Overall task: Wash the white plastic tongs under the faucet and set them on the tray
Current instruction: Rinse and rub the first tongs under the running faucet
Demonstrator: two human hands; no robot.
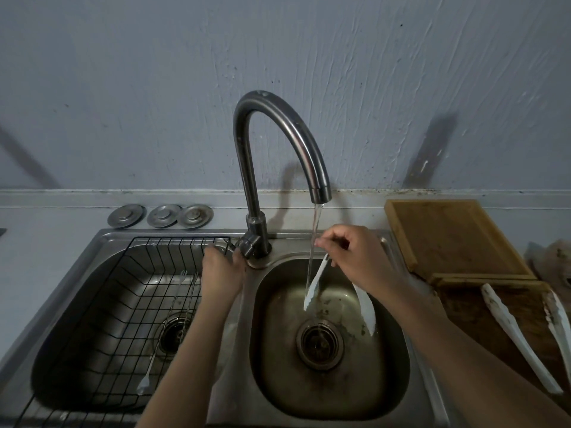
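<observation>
My right hand point(355, 257) holds white plastic tongs point(315, 284) by the hinge end, arms spread and pointing down into the right sink basin point(278, 381). The left arm of the tongs is in the water stream falling from the curved steel faucet point(278, 128); the right arm point(366, 307) shows below my wrist. My left hand point(221, 267) grips the faucet's lever handle at the base of the faucet. A black wire tray point(108, 304) sits in the left basin with a metal utensil point(170, 329) lying in it.
A second pair of dirty white tongs point(519, 338) lies on the dark wooden board at the right. A light wooden board point(448, 236) lies behind it. Three metal drain plugs point(160, 215) rest on the ledge behind the left basin. The wall stands close behind.
</observation>
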